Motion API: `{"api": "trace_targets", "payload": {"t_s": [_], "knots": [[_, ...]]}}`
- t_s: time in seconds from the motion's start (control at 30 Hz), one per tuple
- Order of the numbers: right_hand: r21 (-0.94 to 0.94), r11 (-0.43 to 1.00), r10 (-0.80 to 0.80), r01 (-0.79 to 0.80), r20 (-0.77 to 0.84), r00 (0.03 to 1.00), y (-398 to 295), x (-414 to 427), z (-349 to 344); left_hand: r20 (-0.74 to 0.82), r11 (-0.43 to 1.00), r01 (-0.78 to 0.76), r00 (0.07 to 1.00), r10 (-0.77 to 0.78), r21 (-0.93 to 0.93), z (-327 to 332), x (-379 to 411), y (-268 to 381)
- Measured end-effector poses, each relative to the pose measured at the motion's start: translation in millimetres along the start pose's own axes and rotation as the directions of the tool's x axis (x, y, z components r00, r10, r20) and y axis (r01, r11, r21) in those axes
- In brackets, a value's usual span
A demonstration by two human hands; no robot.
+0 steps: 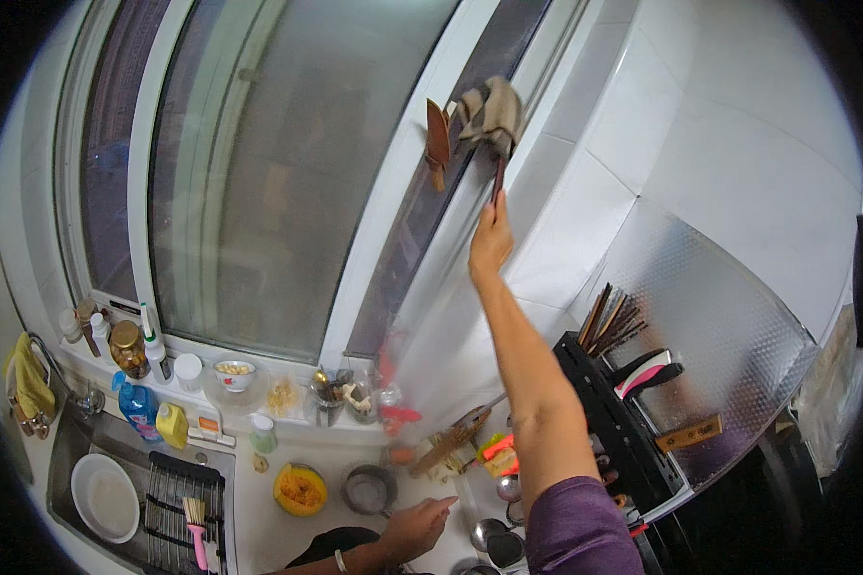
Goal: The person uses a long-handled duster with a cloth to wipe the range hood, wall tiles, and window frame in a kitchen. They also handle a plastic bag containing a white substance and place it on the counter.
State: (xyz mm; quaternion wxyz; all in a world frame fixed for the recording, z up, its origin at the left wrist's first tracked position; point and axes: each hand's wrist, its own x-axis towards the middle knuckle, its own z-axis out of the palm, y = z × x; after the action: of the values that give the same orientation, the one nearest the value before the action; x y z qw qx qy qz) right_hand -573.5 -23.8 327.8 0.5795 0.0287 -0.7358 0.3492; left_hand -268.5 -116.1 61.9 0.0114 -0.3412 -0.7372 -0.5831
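Note:
My right hand is raised at the window, closed around a dark stick. A bunched brown-and-beige cloth covers the stick's upper end, slightly blurred, in front of the narrow glass strip beside the window frame. Just left of the cloth, a brown leaf-shaped object hangs on the frame. My left hand, with a pale bracelet at the wrist, is low over the counter with its index finger extended and nothing visible in it. Close by are a small metal pot and a cut pumpkin half.
At left, a sink holds a white basin and a rack with a pink-handled brush. Bottles and jars line the sill. A black knife rack with chopsticks stands before a foil splash guard.

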Motion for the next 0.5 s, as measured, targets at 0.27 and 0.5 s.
{"api": "trace_targets", "payload": {"t_s": [0.27, 0.5], "knots": [[-0.014, 0.99, -0.139, 0.138, -0.105, 0.985, -68, 149, 15, -0.035, 0.988, 0.102, 0.995, -0.099, 0.116, -23, 17, -26], [0.05, 0.976, -0.21, 0.212, -0.042, 0.977, -105, 287, 12, -0.01, 0.975, 0.113, 0.993, -0.114, 0.19, -7, 43, -90]]}}
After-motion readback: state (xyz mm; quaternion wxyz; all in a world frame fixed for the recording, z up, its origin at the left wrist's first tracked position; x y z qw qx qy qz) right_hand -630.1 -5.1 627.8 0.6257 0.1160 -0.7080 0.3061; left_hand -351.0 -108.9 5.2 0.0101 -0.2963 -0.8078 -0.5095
